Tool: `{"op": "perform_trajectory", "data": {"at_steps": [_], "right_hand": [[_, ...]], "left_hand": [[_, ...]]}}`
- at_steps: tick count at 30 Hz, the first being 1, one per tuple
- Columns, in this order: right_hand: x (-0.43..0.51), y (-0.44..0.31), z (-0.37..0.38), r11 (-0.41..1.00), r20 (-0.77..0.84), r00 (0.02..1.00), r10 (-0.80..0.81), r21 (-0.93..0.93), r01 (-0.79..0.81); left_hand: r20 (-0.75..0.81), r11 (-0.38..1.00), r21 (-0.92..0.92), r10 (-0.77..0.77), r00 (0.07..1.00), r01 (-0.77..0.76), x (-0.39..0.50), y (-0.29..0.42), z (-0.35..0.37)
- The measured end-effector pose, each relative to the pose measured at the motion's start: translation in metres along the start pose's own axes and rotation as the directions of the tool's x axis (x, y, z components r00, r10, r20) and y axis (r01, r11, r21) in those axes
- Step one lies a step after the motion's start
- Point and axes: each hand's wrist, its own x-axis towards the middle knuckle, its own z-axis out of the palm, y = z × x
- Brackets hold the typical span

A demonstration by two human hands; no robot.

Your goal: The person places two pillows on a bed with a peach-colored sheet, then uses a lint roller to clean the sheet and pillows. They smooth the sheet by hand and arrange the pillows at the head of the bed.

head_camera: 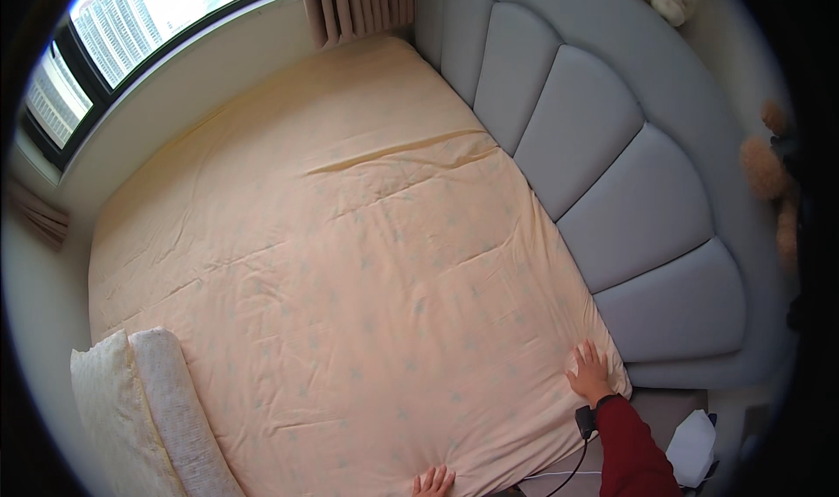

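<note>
A peach fitted sheet [367, 287] with small faint prints covers the mattress, with creases running across it. My right hand [590, 374] lies flat on the sheet near the corner beside the headboard, fingers spread, holding nothing. A dark device with a cable is strapped at that wrist, below a red sleeve. At the bottom edge of the view, my left hand [434, 482] rests on the sheet near the side of the bed; only its fingers and part of its back show, and nothing is seen in its grip.
A grey padded headboard [655, 202] borders the bed on the right. Folded bedding [157, 405] lies at the lower left. A curtain [357, 5] and a window [118, 31] are at the top. A white object [693, 448] and a thin white cable are near my right arm.
</note>
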Motion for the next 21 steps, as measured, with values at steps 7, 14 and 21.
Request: {"op": "perform_trajectory", "data": {"at_steps": [7, 14, 21], "right_hand": [[0.123, -0.107, -0.086, 0.990, -0.267, 0.958, -0.100, 0.065, 0.121], [0.231, -0.149, -0.089, 0.989, -0.408, 0.905, -0.117, 0.032, 0.142], [0.065, 0.013, 0.008, 0.999, -0.097, 0.995, 0.017, 0.053, -0.012]], "left_hand": [[0.059, 0.930, -0.362, -0.051, 0.997, 0.069, 0.015, -0.023, -0.009], [-0.006, 0.963, 0.009, -0.270, 0.963, 0.271, 0.060, -0.071, -0.013], [0.340, 1.000, -0.008, -0.017, 0.940, 0.021, -0.003, -0.028, -0.003]]}}
